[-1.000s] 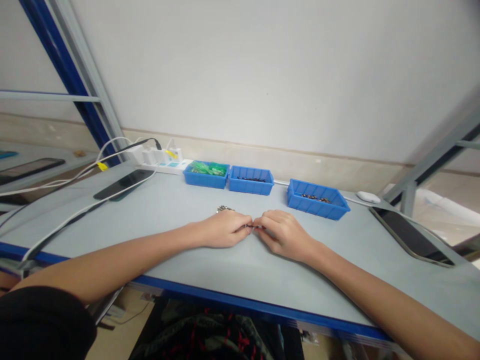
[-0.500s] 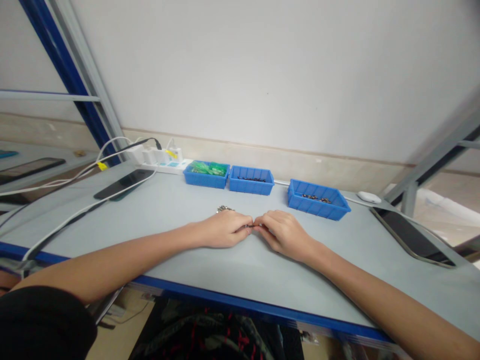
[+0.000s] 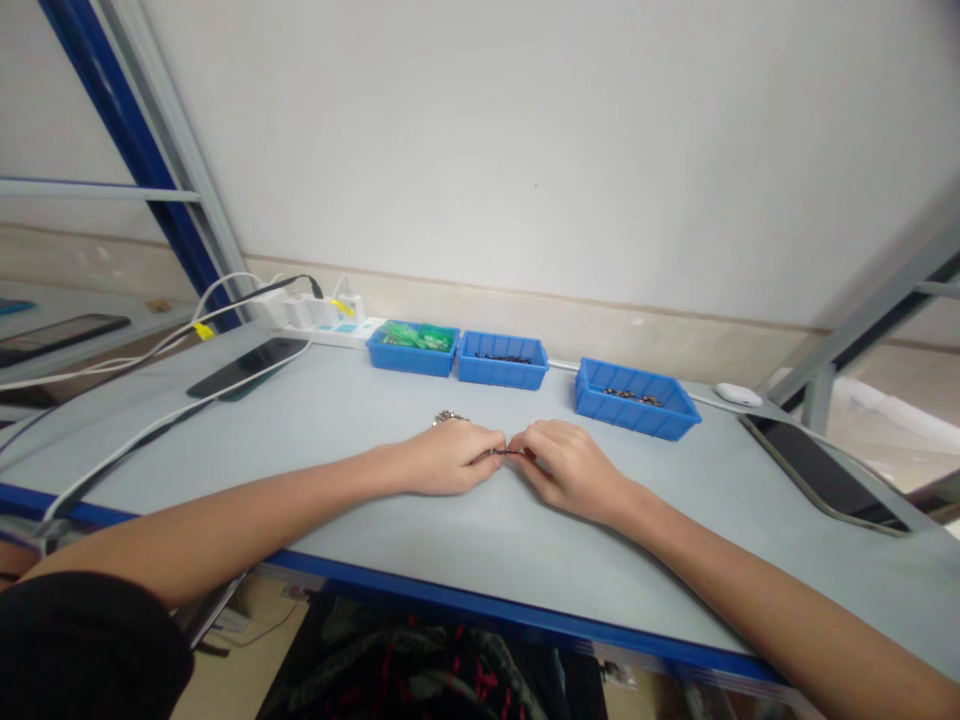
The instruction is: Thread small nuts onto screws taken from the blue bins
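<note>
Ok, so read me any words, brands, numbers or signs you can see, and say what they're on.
No text can be read.
Patterned dark clothing: print too blurred.
White power strip: any wording too small.
Held dark piece: too small to tell.
Three blue bins: no lettering shows.

A workshop-like bench; blue parts bins; power strip.

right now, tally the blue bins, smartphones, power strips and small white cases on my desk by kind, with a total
blue bins: 3
smartphones: 2
power strip: 1
small white case: 1
total: 7
</note>
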Available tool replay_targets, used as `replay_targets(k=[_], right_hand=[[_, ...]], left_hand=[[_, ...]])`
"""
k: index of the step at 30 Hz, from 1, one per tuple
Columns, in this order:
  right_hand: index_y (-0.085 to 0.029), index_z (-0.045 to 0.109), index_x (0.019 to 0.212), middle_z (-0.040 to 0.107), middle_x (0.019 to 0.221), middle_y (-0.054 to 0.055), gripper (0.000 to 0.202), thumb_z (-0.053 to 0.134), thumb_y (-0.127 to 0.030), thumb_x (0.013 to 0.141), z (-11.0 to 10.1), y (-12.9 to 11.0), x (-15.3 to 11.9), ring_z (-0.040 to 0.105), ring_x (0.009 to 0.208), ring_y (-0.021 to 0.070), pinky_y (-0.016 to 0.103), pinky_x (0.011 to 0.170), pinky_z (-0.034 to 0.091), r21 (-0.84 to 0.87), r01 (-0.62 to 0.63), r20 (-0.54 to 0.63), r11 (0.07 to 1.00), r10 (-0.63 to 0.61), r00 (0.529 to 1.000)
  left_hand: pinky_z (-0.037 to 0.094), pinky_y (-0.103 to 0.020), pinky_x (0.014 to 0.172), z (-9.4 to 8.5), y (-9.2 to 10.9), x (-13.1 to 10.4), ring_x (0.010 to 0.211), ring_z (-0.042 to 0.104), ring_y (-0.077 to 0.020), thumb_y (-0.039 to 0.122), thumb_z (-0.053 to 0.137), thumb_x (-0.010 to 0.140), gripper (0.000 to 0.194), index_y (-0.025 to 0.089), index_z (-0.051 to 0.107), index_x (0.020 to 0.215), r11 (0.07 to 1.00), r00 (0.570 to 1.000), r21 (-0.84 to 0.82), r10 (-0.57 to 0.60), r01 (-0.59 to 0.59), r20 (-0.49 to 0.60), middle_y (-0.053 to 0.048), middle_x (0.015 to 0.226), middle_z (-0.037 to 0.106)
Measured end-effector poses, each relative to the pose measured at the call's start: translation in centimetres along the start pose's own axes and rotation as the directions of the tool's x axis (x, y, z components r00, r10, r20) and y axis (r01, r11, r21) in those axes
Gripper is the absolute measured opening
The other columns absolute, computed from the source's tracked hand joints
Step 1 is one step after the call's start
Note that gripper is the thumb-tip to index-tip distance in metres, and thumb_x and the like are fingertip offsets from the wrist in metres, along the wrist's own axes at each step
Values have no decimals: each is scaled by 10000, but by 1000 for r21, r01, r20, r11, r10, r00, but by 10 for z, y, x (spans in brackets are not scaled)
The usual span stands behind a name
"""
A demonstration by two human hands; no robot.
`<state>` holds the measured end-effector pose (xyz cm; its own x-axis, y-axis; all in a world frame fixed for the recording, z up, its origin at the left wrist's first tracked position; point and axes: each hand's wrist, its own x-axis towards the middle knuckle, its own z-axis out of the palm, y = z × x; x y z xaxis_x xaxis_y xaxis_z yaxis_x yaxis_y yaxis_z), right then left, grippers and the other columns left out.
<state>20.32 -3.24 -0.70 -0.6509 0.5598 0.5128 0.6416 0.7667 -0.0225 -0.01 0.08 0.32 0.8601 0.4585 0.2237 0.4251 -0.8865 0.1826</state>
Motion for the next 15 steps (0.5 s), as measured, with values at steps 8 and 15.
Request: replay_targets(k=[8, 15], right_hand=[[-153, 567, 813, 577, 672, 37, 209, 442, -292, 906, -1, -1, 1, 510, 621, 146, 270, 612, 350, -12, -7, -16, 1000, 7, 1000], [-152, 568, 889, 590, 705, 40, 173, 458, -285, 894, -4, -3, 2, 526, 644, 151, 271, 621, 366, 13, -14, -4, 1000, 14, 1000]], left_hand=[[355, -242, 604, 0, 0, 0, 671, 585, -144, 225, 418, 893, 164, 188, 553, 809, 1000, 1000, -12, 1, -1, -15, 5, 723, 628], [364, -243, 603, -1, 0, 0, 672, 591, -149, 210, 428, 886, 150, 180, 557, 815, 1000, 1000, -25, 2, -2, -14, -4, 731, 634]])
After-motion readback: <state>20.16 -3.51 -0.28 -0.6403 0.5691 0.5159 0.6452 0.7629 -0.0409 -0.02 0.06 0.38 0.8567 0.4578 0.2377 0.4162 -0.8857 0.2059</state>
